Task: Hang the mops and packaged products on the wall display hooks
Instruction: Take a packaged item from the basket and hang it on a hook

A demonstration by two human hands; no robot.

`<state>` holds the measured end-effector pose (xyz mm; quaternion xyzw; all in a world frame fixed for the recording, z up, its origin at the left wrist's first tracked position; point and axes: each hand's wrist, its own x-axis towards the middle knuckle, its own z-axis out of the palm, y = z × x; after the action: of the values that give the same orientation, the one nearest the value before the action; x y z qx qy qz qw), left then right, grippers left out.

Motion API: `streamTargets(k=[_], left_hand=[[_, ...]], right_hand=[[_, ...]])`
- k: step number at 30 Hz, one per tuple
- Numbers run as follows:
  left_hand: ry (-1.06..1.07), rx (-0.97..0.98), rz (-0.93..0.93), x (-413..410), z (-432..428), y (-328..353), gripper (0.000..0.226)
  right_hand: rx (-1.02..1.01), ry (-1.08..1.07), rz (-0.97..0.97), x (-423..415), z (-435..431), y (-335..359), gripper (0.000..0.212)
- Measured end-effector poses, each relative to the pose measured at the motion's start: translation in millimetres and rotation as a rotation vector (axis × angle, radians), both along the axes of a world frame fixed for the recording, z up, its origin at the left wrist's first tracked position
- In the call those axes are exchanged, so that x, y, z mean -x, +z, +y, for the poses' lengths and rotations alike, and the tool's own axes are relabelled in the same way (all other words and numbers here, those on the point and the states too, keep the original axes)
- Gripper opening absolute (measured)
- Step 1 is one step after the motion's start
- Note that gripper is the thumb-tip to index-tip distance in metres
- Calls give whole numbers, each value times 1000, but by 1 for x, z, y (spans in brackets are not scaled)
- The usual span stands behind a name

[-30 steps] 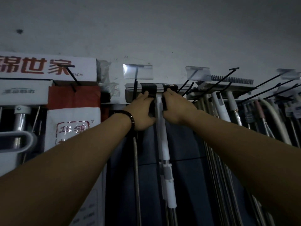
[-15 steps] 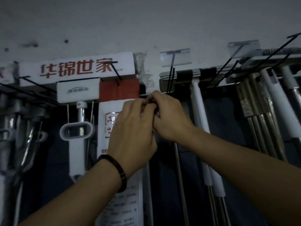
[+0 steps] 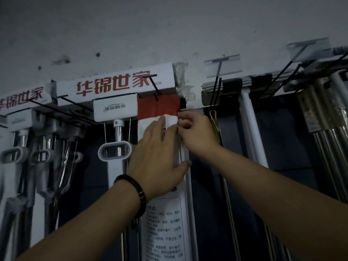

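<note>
Both hands work at the top of a long packaged product (image 3: 165, 227) that hangs against the wall display, its red header (image 3: 158, 107) pushed onto a black hook (image 3: 153, 85) below a white box printed with red characters (image 3: 114, 85). The left hand (image 3: 158, 159) lies flat over the white upper part of the package, fingers (image 3: 162, 127) held together and pointing up, the thumb curled round the package's right edge. A dark beaded bracelet (image 3: 134, 191) sits on that wrist. The right hand (image 3: 195, 132) is just beside it, its fingers (image 3: 183, 124) pinching the package's upper right edge right under the red header; the two hands nearly touch there.

To the right, a mop with a white handle (image 3: 252, 132) hangs from the next hooks, its flat head (image 3: 226, 87) up against the wall, with a clear price tag holder (image 3: 222, 65) above it. A small brass-coloured clip (image 3: 214, 121) dangles from the hook beside the right hand. Further right hang several metal poles (image 3: 327, 140). To the left, mops with oval white grips (image 3: 114, 152) hang in a row under more white boxes.
</note>
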<state>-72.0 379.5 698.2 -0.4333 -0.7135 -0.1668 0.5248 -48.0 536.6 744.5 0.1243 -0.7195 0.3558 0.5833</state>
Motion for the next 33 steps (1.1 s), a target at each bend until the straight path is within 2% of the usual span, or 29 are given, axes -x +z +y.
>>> streamTargets(k=[3, 4, 8, 12, 15, 19, 26, 33], left_hand=[[-11, 7, -43, -1, 9, -6, 111], [7, 2, -31, 1, 11, -6, 112], [7, -4, -9, 14, 15, -11, 102], [54, 17, 47, 25, 12, -17, 98], [120, 25, 91, 33, 9, -18, 102], [183, 33, 109, 42, 7, -19, 94], [229, 39, 72, 43, 8, -20, 94], [237, 25, 59, 46, 13, -22, 101]], right_hand=[[-163, 52, -55, 2, 10, -7, 29], [-259, 5, -75, 3, 13, -9, 28], [-720, -529, -173, -6, 16, -20, 32], [-902, -817, -234, -13, 15, -30, 50], [-915, -919, -264, -8, 17, -32, 63], [-852, -901, -259, 1, 20, -34, 69], [-786, -854, -273, 24, 25, -36, 73], [-683, -874, -386, 52, 38, -40, 74]])
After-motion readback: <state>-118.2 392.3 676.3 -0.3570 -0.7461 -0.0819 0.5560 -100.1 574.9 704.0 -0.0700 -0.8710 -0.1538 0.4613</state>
